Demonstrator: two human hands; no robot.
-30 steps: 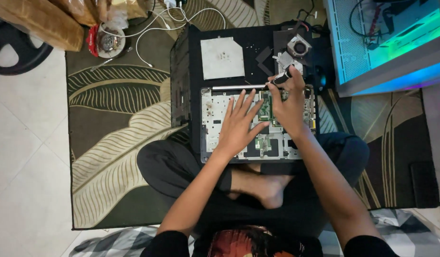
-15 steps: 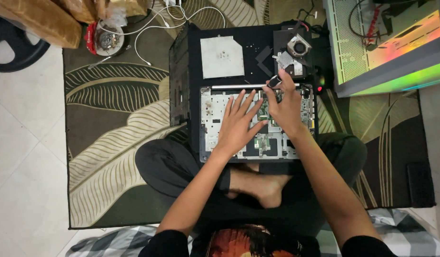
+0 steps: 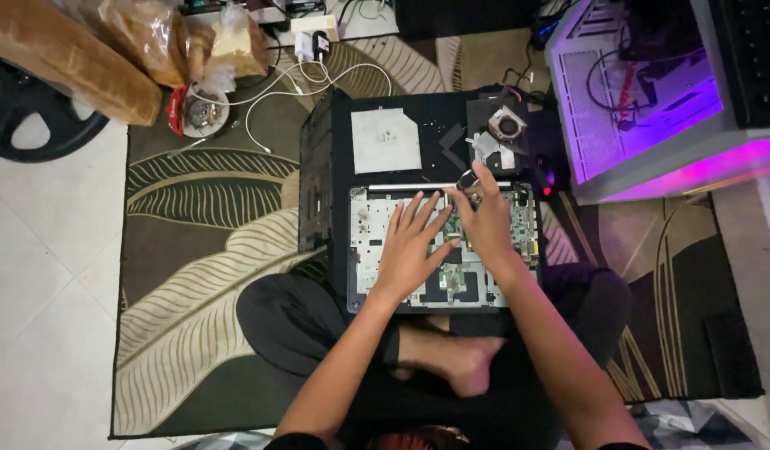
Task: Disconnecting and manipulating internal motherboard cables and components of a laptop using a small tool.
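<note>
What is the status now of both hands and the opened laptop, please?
Left hand flat, fingers spread, on opened laptop. Right hand grips dark screwdriver over circuit board. Removed fan lies apart, beyond the laptop.

The left hand (image 3: 408,250) and right hand (image 3: 487,223) hide the middle of the opened grey laptop base (image 3: 377,250), so the parts beneath them cannot be told. The dark slim tool (image 3: 467,179) at the right fingers is mostly hidden. The white glowing computer case (image 3: 652,92), black round weight (image 3: 35,117) and bagged brown loaves (image 3: 68,50) are cut off by the edges.
</note>
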